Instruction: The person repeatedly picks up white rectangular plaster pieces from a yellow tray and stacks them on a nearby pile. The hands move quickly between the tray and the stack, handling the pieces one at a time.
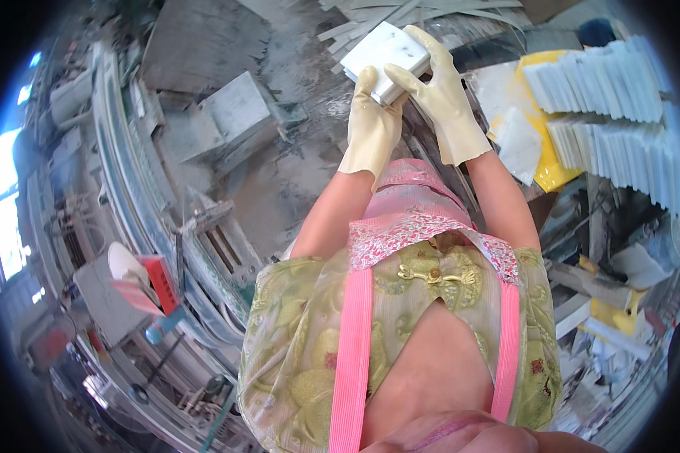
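Both hands wear cream rubber gloves and hold a small stack of square white stone tiles point(385, 57) out in front of me. My left hand point(374, 113) grips the stack from its near left side, its thumb on the top face. My right hand point(442, 87) closes round the right side, with fingers along the far edge and the thumb at the near corner. Grey specks mark the top tile. The lower tiles show only as edges, and the fingers beneath are hidden.
To the right, two long rows of white tiles point(604, 83) stand on edge beside a yellow sheet point(555, 162) and a loose white slab point(515, 143). Thin strips point(431, 11) lie scattered at the far side. A dusty machine with curved-looking rails point(121, 136) runs along the left, near a red box point(159, 283).
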Motion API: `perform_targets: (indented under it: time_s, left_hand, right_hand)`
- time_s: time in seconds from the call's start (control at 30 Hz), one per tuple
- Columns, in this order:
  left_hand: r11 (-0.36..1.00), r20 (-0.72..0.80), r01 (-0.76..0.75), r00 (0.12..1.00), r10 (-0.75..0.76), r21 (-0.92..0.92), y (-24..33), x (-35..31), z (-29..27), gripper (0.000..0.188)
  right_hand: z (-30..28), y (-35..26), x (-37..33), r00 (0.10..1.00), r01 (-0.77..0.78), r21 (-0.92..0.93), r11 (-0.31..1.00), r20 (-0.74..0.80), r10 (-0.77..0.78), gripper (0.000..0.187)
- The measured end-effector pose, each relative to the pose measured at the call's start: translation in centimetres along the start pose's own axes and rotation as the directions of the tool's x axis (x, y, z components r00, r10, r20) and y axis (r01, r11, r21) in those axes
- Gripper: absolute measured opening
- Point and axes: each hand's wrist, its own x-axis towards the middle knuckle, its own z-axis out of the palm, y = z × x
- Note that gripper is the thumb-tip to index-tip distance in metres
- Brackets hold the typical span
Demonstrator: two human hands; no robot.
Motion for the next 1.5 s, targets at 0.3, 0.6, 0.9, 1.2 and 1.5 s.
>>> perform_targets:
  time_s: [0.3, 0.6, 0.9, 1.2, 1.5]
  left_hand:
    - [0.973, -0.030, -0.175, 0.983, 0.182, 0.151, 3.6, -4.0, -2.0, 0.050]
    - [0.532, -0.071, -0.610, 0.616, 0.785, 0.588, 3.9, -6.6, -3.1, 0.092]
    - [0.248, -0.203, -0.682, 0.148, 0.968, 0.688, 8.0, -9.1, -5.7, 0.097]
    - [0.193, -0.169, -0.599, 0.097, 0.981, 0.777, 7.7, -10.7, -8.3, 0.097]
    - [0.410, -0.048, -0.622, 0.514, 0.857, 0.668, 5.2, -7.0, -4.0, 0.076]
  right_hand:
    - [3.2, 0.2, 1.4, 0.920, -0.169, 0.450, 0.877, 0.391, -0.023, 0.049]
    - [11.5, -2.5, 0.8, 0.847, -0.522, 0.702, 0.485, 0.496, 0.192, 0.036]
    - [20.7, -5.6, -1.7, 0.536, -0.774, 0.394, 0.496, 0.824, 0.181, 0.035]
    - [22.3, -3.6, -4.3, 0.464, -0.826, 0.348, 0.443, 0.866, 0.185, 0.032]
    - [11.6, -0.9, -1.7, 0.846, 0.482, -0.137, 0.865, 0.331, -0.419, 0.033]
